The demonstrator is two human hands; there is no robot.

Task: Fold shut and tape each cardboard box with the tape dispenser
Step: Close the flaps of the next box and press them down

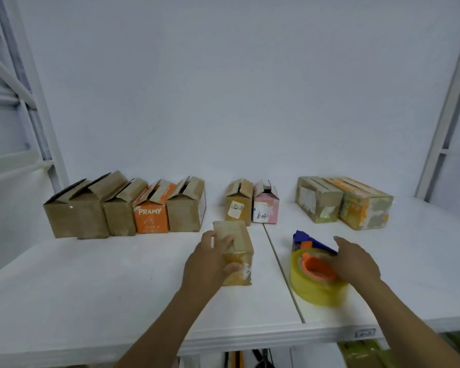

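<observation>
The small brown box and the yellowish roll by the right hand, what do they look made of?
Small brown box: matte cardboard, by its tan faces, with glossy patches, probably clear tape. Yellowish roll: translucent, shiny plastic tape, apparently, wound on an orange hub, likely moulded plastic.

- Left arm: bare forearm extends forward from bottom centre. Left hand (210, 261) grips the small box (241, 240), fingers curled over its top, thumb on its near face.
- Right arm: bare forearm extends from lower right. Right hand (356, 261) lies on the tape dispenser (314, 274), index finger stretched forward; blurred, grasp indeterminate.
- Hands well apart.
</observation>
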